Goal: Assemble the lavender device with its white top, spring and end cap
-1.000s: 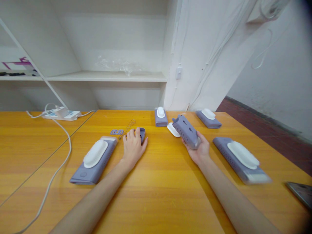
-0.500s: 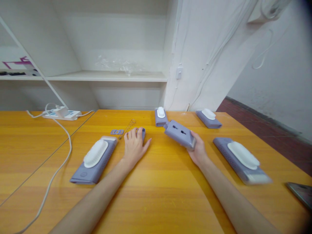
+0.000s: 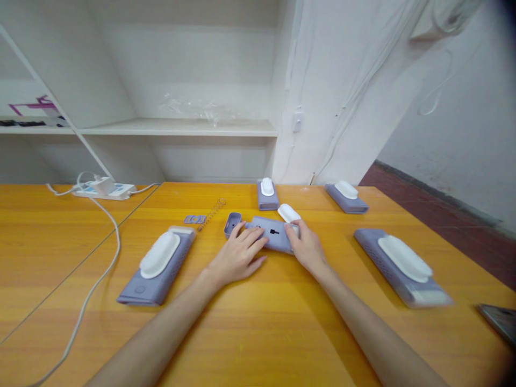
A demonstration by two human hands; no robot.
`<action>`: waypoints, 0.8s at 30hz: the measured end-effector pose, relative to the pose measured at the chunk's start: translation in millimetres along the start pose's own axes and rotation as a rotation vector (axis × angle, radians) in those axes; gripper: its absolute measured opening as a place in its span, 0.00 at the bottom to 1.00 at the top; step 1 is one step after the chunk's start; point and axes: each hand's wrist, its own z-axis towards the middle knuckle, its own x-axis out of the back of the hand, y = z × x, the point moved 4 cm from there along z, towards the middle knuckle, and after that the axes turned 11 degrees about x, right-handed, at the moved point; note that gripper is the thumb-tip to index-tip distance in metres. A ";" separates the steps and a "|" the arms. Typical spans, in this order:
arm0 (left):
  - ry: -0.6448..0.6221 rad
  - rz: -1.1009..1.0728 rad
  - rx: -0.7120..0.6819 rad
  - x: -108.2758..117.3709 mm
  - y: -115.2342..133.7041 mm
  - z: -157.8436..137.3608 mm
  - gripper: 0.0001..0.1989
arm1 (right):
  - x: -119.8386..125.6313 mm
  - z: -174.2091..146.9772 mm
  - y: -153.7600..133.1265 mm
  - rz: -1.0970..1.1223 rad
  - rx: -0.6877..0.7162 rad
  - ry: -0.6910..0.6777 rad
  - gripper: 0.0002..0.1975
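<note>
A flat purple-grey casing (image 3: 278, 239) with dark keyhole-like slots lies on the wooden table in front of me. My right hand (image 3: 308, 248) grips its right end, thumb on the near side. My left hand (image 3: 241, 253) rests on its left end, fingers stretched over the surface and thumb apart. Just beyond the casing shows a white oval piece (image 3: 288, 213); whether it is attached cannot be seen. At my left fingertips stands a small hollow purple-grey cup-shaped part (image 3: 233, 221). Left of that lie a coil spring (image 3: 212, 215) and a small flat purple-grey plate with holes (image 3: 194, 219).
Similar purple-grey units with white oval pads lie at the left (image 3: 155, 266), back middle (image 3: 267, 194), back right (image 3: 346, 196) and right (image 3: 403, 266). A power strip (image 3: 104, 188) with a white cable is back left. A dark phone-like object (image 3: 500, 322) sits at the right edge.
My right hand has brought the casing down and left onto the table. My left hand has let go of the cup-shaped part and moved onto the casing. The white oval piece has come into view.
</note>
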 end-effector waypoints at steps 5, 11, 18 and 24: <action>0.009 -0.002 -0.021 -11.0 -4.9 0.2 0.19 | 18.2 17.0 1.5 -0.252 0.182 0.201 0.10; 0.007 0.030 -0.017 -11.5 -4.5 0.0 0.20 | 10.5 70.8 21.3 -0.175 0.184 0.054 0.21; 0.049 0.107 0.016 -5.8 -2.4 0.4 0.17 | 9.4 78.6 29.7 -0.026 0.095 0.077 0.19; 0.075 0.036 0.085 -4.6 -5.0 1.1 0.19 | 27.8 52.7 -11.3 0.287 0.269 0.161 0.14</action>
